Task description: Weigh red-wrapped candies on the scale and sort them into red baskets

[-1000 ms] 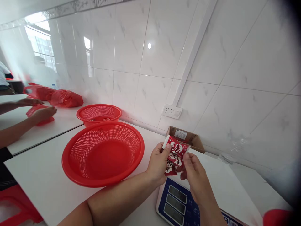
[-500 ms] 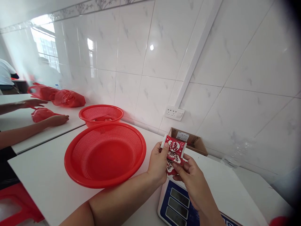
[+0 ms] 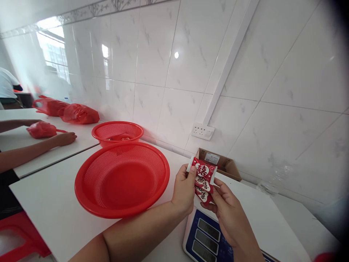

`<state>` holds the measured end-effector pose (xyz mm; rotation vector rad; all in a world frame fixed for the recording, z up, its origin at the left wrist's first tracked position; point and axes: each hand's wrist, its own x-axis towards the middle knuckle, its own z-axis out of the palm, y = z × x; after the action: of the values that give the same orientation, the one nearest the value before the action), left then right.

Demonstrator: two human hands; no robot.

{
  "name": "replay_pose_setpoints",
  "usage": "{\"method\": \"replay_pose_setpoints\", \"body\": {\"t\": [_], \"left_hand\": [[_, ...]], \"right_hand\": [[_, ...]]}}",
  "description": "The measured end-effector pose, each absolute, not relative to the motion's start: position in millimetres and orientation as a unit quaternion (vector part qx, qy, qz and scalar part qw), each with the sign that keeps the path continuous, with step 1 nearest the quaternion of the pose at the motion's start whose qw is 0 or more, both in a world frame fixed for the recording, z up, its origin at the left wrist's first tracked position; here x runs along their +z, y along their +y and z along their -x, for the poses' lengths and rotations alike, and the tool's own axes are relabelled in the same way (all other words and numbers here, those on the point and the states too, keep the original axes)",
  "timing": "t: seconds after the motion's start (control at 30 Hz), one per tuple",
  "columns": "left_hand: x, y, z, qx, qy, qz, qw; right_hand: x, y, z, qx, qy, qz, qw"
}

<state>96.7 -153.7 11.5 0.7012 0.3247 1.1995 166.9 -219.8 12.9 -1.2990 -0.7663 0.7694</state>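
Observation:
Both my hands hold a small red and white printed packet (image 3: 203, 177) above the front of a white digital scale (image 3: 256, 214). My left hand (image 3: 183, 190) pinches the packet's left edge with thumb and fingers closed on it. My right hand (image 3: 227, 211) grips its lower right part, fingers curled under it. A large red perforated basket (image 3: 89, 196) sits on the white table just left of my left hand.
A smaller red basket (image 3: 100, 131) stands behind the large one. An open cardboard box (image 3: 228, 167) lies by the tiled wall behind the scale. At the left another person's arms rest on a second table by red plastic bags (image 3: 79, 113). A red stool (image 3: 19, 233) is at bottom left.
My right hand slid down the packet and back up a little to its lower right part. The other person's hands let go of a red bag and drew apart.

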Motion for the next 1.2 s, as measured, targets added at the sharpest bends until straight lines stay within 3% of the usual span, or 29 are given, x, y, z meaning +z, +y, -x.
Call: {"method": "replay_pose_setpoints", "body": {"t": [0.23, 0.43, 0.57, 0.8, 1.03, 1.2], "left_hand": [[8.6, -156.6, -95.3, 0.548, 0.152, -0.362, 0.739], [3.9, -173.5, -97.7, 0.503, 0.128, -0.414, 0.748], [4.9, -172.2, -98.6, 0.455, 0.102, -0.407, 0.786], [5.9, -156.4, -95.4, 0.318, 0.140, -0.491, 0.799], [4.6, -161.3, -96.5, 0.362, 0.096, -0.534, 0.758], [4.1, -165.9, -96.7, 0.343, 0.116, -0.505, 0.784]], "right_hand": [[10.4, -217.8, -160.4, 0.353, -0.312, 0.565, 0.677], [-5.1, -213.0, -169.1, 0.132, -0.336, 0.655, 0.664], [-4.2, -216.0, -180.5, 0.071, -0.334, 0.709, 0.618], [0.4, -222.5, -192.0, 0.058, -0.317, 0.722, 0.612], [2.8, -224.6, -195.5, 0.080, -0.305, 0.714, 0.625], [9.1, -227.4, -189.9, 0.008, -0.351, 0.736, 0.579]]}}
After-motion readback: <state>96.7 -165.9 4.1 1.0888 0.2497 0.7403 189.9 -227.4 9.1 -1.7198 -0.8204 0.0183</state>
